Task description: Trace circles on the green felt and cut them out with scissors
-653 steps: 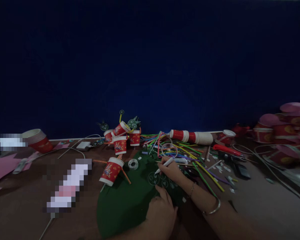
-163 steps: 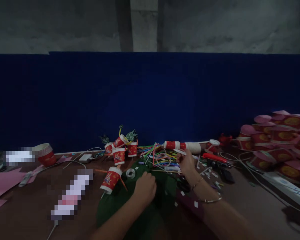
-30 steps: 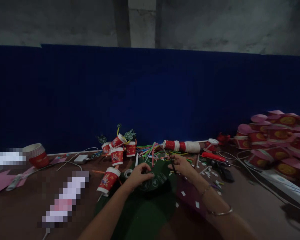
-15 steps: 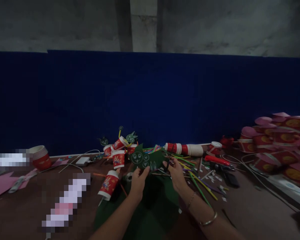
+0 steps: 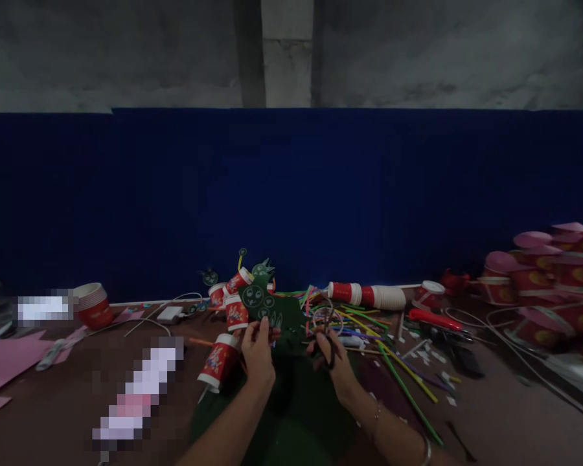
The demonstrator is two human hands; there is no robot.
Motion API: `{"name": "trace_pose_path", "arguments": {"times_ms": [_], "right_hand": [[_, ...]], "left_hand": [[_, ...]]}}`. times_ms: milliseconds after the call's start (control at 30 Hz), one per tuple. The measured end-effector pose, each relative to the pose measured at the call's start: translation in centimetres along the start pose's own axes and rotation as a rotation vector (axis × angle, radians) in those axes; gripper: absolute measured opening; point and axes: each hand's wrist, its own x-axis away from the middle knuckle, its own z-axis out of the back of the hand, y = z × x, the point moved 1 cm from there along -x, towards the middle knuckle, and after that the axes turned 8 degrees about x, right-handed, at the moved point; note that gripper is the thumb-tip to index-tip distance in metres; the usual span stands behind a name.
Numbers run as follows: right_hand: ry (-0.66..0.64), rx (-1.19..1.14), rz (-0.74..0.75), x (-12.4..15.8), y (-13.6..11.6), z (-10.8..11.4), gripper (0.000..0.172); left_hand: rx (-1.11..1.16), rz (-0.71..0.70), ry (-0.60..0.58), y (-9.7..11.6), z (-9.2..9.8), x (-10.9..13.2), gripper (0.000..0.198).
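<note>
My left hand [image 5: 257,349] pinches a dark green paper sheet [image 5: 272,309], holding its drawn end up off the table. White circles with faces are drawn on that raised part. My right hand [image 5: 329,353] is closed around dark scissors [image 5: 326,336], held just right of the raised paper. The rest of the green sheet [image 5: 301,414] lies on the brown table under my forearms.
Red paper cups [image 5: 218,359] with sticks stand and lie left of my hands. Several coloured straws [image 5: 369,327] spread to the right, beside a lying stack of cups [image 5: 369,296]. Pink-lidded red tubs [image 5: 548,265] pile at far right. Pink paper [image 5: 4,359] lies at left.
The green paper went from lying on the table to being lifted by my left hand. My right hand with the scissors moved in close beside it.
</note>
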Motion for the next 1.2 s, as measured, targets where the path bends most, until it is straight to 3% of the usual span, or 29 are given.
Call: {"name": "trace_pose_path", "arguments": {"times_ms": [133,233,533,1200], "right_hand": [[-0.357,0.216,-0.039,0.6,0.9,-0.9,0.043],[-0.442,0.282,-0.008,1.0,1.1,-1.3,0.04],[-0.391,0.212,0.051,0.6,0.4,-1.1,0.038],[-0.311,0.193,0.061,0.8,-0.5,-1.1,0.035]], "left_hand": [[0.071,0.045,-0.023,0.2,-0.4,0.0,0.036],[0.056,0.072,-0.042,0.3,-0.6,0.3,0.035],[-0.103,0.183,-0.199,0.0,-0.8,1.6,0.031],[-0.128,0.243,-0.242,0.4,-1.1,2.0,0.036]]}}
